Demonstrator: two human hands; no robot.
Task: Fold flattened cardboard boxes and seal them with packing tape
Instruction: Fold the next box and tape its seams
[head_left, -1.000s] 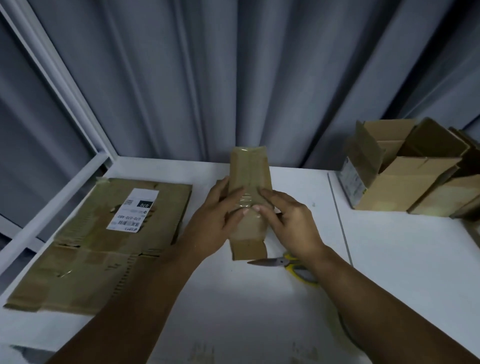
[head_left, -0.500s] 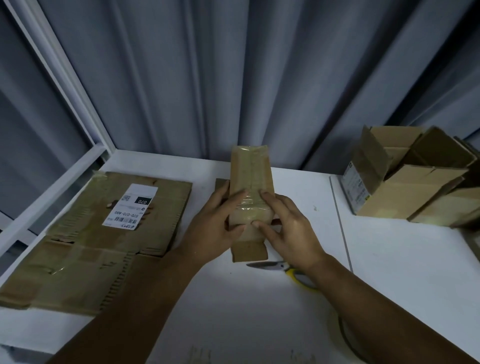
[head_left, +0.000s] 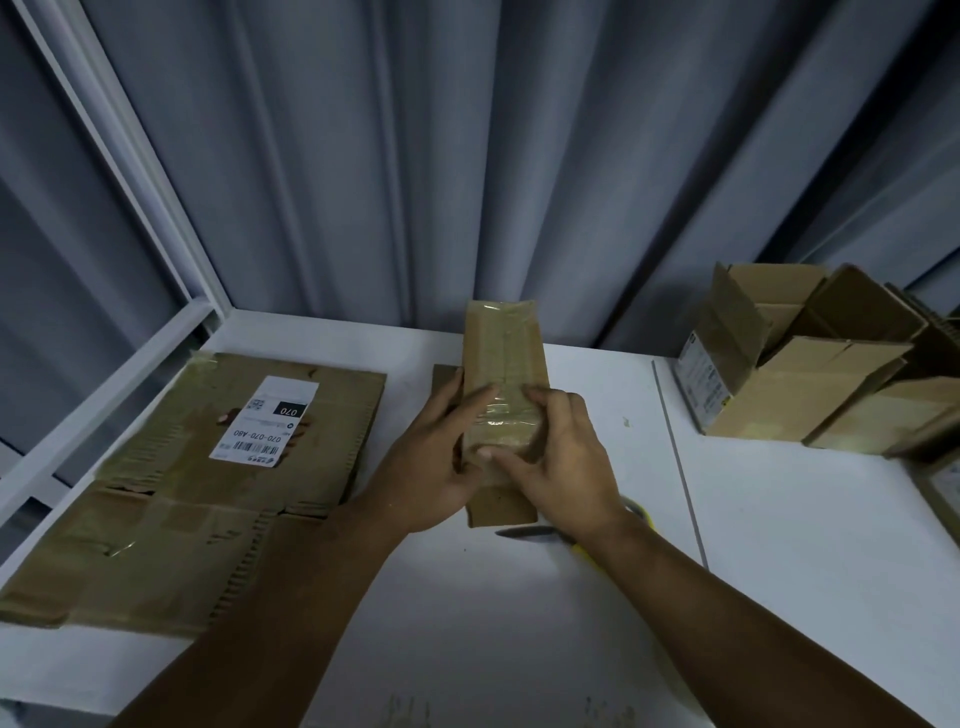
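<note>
A small narrow cardboard box (head_left: 503, 353) stands on the white table (head_left: 467, 613) in the middle, with clear tape across its upper face. My left hand (head_left: 434, 457) grips its left side, thumb lying on the tape. My right hand (head_left: 563, 462) holds the right side, fingers spread over the taped seam. A loose brown flap hangs below my hands. Yellow-handled scissors (head_left: 540, 532) lie on the table just under my right wrist, partly hidden.
Flattened cardboard boxes (head_left: 171, 499) with a white shipping label lie at the left. Several folded open boxes (head_left: 795, 364) stand at the back right. A grey curtain hangs behind the table. A white frame rail runs along the left edge.
Both hands have slid slightly down and along the taped seam of the small box; my right thumb now reaches further left. The view has shifted a little.
</note>
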